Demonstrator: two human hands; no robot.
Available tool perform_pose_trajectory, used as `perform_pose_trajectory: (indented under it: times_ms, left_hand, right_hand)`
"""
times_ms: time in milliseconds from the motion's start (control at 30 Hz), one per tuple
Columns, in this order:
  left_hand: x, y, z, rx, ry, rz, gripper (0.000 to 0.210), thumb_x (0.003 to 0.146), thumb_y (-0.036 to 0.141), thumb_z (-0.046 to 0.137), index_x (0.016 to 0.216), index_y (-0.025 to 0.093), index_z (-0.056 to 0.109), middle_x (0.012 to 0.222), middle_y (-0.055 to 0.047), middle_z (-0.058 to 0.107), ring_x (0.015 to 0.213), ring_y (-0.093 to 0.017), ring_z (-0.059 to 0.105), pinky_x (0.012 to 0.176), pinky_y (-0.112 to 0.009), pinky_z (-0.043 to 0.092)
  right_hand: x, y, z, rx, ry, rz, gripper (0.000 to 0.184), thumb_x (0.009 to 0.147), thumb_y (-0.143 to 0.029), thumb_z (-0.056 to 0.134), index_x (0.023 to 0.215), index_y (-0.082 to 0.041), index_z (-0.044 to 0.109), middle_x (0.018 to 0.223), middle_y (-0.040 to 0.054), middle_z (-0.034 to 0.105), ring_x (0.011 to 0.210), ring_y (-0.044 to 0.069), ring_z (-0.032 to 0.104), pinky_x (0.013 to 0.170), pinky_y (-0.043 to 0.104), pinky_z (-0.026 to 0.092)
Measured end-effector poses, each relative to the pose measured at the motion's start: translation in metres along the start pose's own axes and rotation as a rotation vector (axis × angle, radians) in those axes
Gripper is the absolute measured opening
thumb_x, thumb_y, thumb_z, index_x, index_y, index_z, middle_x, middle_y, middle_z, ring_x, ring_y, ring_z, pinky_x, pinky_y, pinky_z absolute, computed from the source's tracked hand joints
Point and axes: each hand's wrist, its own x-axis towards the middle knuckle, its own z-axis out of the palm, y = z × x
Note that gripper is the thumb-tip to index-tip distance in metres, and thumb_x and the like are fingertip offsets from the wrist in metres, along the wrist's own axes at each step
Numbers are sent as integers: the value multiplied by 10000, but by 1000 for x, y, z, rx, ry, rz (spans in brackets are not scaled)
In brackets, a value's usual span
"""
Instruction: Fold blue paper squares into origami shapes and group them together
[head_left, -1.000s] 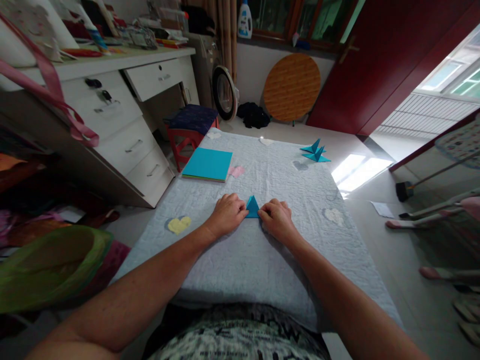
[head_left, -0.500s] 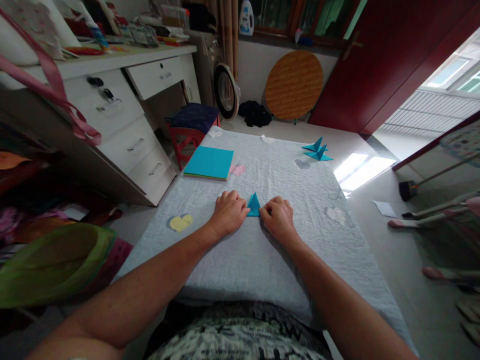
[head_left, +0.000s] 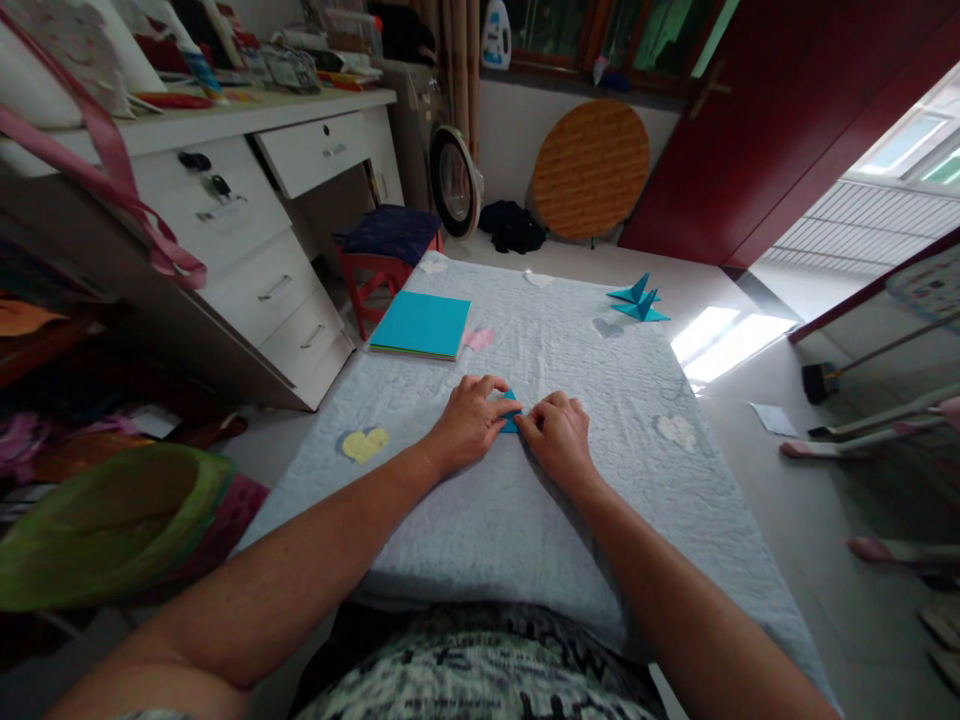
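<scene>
A small piece of folded blue paper (head_left: pixel 511 425) lies on the cloth-covered table between my two hands, largely hidden by fingers. My left hand (head_left: pixel 474 418) has its thumb across the paper's face and its index finger at the peak, gripping it from the left. On the other side, my right hand (head_left: pixel 555 432) is closed, with thumb and fingertips pinching the paper's right edge. Farther off, a stack of square blue paper (head_left: pixel 421 324) rests at the table's back left. Two folded blue paper figures (head_left: pixel 642 308) with pointed wings stand at the back right.
A pale tablecloth (head_left: pixel 480 540) with heart patches covers the table. To the left are a white desk (head_left: pixel 300 240), a red stool (head_left: pixel 367 292) and a bin with a green liner (head_left: pixel 112 520). A round wooden board (head_left: pixel 592 168) leans on the far wall.
My left hand has shifted from the paper's left corner onto its face, its thumb and index finger now reaching over it. My right hand stays at the right edge.
</scene>
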Motion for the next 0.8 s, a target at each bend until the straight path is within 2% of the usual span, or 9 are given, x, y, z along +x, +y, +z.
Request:
perform_pose_trajectory:
  times_ms: [133, 333, 500, 600, 700, 800]
  left_hand:
    - [1, -3, -1, -5, -56, -25, 311, 934, 239, 578, 1217, 295, 694, 1294, -66, 524, 1162, -254, 436, 1047, -430, 378]
    - [1, -7, -2, -9, -97, -30, 331, 952, 255, 534, 1248, 295, 677, 1254, -69, 544, 1149, -245, 452, 1033, -419, 379]
    - [2, -6, -5, -14, -129, -36, 359, 936, 235, 549, 1272, 294, 658, 1253, -63, 556, 1141, -240, 463, 1018, -405, 383]
    - [1, -5, -6, 3, -138, -44, 351, 950, 262, 542, 1281, 297, 655, 1284, -67, 548, 1142, -247, 464, 1025, -418, 380]
    - [0, -4, -6, 28, -131, -50, 346, 969, 285, 518, 1287, 305, 653, 1315, -69, 533, 1156, -257, 457, 1032, -427, 376]
    - [-1, -4, -5, 42, -126, -50, 344, 975, 301, 511, 1290, 312, 648, 1316, -68, 529, 1158, -258, 457, 1033, -422, 375]
  right_hand:
    - [1, 2, -1, 0, -17, -17, 294, 913, -356, 594, 664, -211, 657, 888, 61, 625, 884, 238, 496, 755, 360, 304]
    - [1, 7, -4, 43, -73, -58, 213, 891, -234, 554, 708, -206, 659, 876, 50, 628, 858, 213, 493, 765, 345, 308]
    - [0, 4, -4, 15, -59, -46, 203, 894, -294, 593, 719, -207, 648, 902, 60, 621, 885, 234, 490, 766, 349, 300]
    - [-2, 2, -4, -8, -36, -55, 146, 893, -300, 611, 791, -206, 657, 930, 67, 619, 917, 248, 489, 778, 354, 303]
    - [-5, 1, -5, -18, -2, -131, 101, 907, -240, 590, 931, -214, 684, 995, 76, 627, 968, 256, 484, 817, 363, 310]
    - [-7, -1, -8, -7, -58, -279, 176, 939, -197, 545, 965, -238, 714, 992, 64, 649, 974, 243, 487, 853, 367, 314]
